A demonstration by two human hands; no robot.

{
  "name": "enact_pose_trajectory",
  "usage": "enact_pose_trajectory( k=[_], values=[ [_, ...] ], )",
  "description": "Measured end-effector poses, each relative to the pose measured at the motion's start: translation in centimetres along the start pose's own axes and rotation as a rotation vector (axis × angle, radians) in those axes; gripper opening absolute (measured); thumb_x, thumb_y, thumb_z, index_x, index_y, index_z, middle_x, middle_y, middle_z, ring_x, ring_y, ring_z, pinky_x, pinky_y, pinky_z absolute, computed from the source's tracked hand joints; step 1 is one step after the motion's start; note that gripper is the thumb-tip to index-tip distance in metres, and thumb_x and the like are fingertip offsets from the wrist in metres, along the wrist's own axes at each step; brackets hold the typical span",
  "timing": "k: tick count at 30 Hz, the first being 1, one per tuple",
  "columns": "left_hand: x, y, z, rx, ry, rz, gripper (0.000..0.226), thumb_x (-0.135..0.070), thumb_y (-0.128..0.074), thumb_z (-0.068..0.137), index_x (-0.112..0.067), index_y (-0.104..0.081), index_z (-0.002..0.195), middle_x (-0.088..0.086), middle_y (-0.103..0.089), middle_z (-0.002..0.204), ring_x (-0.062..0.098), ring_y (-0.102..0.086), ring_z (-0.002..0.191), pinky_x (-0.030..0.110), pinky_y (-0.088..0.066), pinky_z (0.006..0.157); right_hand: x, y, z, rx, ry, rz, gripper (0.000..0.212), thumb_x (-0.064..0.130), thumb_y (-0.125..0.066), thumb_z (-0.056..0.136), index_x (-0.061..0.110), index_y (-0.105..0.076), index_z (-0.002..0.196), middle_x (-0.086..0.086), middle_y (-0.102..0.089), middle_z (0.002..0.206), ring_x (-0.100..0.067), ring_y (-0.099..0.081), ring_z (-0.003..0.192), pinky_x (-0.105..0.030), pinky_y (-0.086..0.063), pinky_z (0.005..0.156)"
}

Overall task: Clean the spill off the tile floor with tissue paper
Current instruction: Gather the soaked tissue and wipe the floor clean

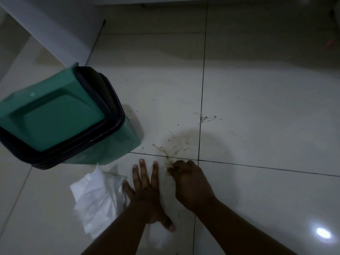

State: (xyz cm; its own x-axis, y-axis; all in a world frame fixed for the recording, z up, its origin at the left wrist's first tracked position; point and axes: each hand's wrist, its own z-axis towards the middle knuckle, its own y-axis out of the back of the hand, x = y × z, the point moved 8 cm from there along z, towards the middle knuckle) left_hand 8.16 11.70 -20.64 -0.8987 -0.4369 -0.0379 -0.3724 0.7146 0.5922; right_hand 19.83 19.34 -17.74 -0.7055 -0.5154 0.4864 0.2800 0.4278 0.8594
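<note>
Right hand (pixel 189 183): fingers curled, knuckles on the tile floor (pixel 266 107) at the near edge of the spill (pixel 176 142). It appears to bunch something small and soiled beneath the fingertips; whether that is tissue cannot be told, as the wad is hidden.

Left hand (pixel 147 192): fingers straight and spread, pressed flat on the floor just beside the right hand, taking the person's weight. Something pale lies under its thumb; its nature is unclear.

Tissue paper (pixel 95 196): a loose crumpled pile on the floor, touching the outer side of the left hand.

Spill: brown smear and dark specks directly beyond the right hand's fingers, straddling the grout lines, with a smaller spatter farther out. Most of it remains.

Bin (pixel 60 116): green, dark-rimmed, standing beyond the left hand and the tissue pile.

Risks, as judged:
- A saturated wad would smear the residue wider rather than lift it.
- Grit pushed along the grout would lodge there.
- The bracing left hand sits near wet tile; a slip is possible.
- The outlying spatter could be missed in this dim light.
</note>
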Motion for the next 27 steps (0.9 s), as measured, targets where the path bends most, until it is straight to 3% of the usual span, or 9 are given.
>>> enact_pose_trajectory(
  k=[5, 10, 14, 17, 23, 27],
  values=[
    [-0.1, 0.2, 0.1, 0.016, 0.023, 0.013, 0.190, -0.074, -0.082, 0.003, -0.035, 0.058, 0.125, 0.010, 0.069, 0.130, 0.037, 0.063, 0.120, 0.076, 0.025, 0.099, -1.7, 1.5, 2.6, -0.090, -0.141, -0.025, 0.050, 0.003, -0.056, 0.084, 0.012, -0.059, 0.133, -0.009, -0.055, 0.130, -0.031, -0.052, 0.104, -0.036, -0.052, 0.085],
    [-0.3, 0.1, 0.0, 0.035, 0.031, 0.036, 0.187, -0.071, -0.089, 0.016, -0.032, 0.061, 0.120, 0.012, 0.071, 0.126, 0.040, 0.061, 0.120, 0.077, 0.023, 0.101, 1.2, 0.6, 3.5, -0.036, -0.046, 0.030, 0.048, 0.008, -0.054, 0.089, 0.015, -0.053, 0.137, -0.007, -0.047, 0.140, -0.028, -0.046, 0.114, -0.036, -0.050, 0.093],
    [-0.3, 0.1, 0.1, 0.062, 0.033, 0.052, 0.185, -0.072, -0.088, 0.019, -0.031, 0.063, 0.117, 0.012, 0.072, 0.124, 0.041, 0.062, 0.119, 0.077, 0.024, 0.100, 2.2, -0.7, 0.9, 0.042, 0.001, 0.064, 0.059, 0.011, -0.062, 0.079, 0.020, -0.054, 0.136, -0.003, -0.049, 0.140, -0.026, -0.044, 0.117, -0.036, -0.047, 0.095],
    [-0.2, 0.2, 0.2, 0.059, 0.039, 0.050, 0.184, -0.074, -0.087, 0.019, -0.031, 0.063, 0.118, 0.012, 0.073, 0.122, 0.040, 0.062, 0.119, 0.076, 0.024, 0.100, 0.5, 0.2, 0.1, 0.004, -0.067, 0.062, 0.059, 0.007, -0.064, 0.073, 0.019, -0.062, 0.130, -0.003, -0.056, 0.135, -0.028, -0.047, 0.113, -0.036, -0.051, 0.090],
    [-0.1, -0.1, 0.1, 0.044, 0.020, 0.044, 0.183, -0.075, -0.087, 0.022, -0.032, 0.063, 0.118, 0.012, 0.072, 0.124, 0.039, 0.060, 0.121, 0.076, 0.023, 0.102, -0.9, 2.4, 3.6, -0.097, -0.184, 0.025, 0.058, -0.002, -0.053, 0.082, 0.013, -0.053, 0.138, -0.008, -0.048, 0.139, -0.031, -0.046, 0.114, -0.038, -0.053, 0.090],
    [-0.2, 0.0, 0.2, 0.050, 0.039, 0.072, 0.177, -0.087, -0.076, 0.025, -0.028, 0.063, 0.118, 0.015, 0.071, 0.124, 0.042, 0.059, 0.121, 0.078, 0.019, 0.104, 1.4, 0.8, 3.5, 0.020, -0.088, 0.049, 0.054, 0.008, -0.052, 0.090, 0.015, -0.047, 0.143, -0.007, -0.039, 0.147, -0.029, -0.037, 0.125, -0.037, -0.049, 0.099]
  ],
)
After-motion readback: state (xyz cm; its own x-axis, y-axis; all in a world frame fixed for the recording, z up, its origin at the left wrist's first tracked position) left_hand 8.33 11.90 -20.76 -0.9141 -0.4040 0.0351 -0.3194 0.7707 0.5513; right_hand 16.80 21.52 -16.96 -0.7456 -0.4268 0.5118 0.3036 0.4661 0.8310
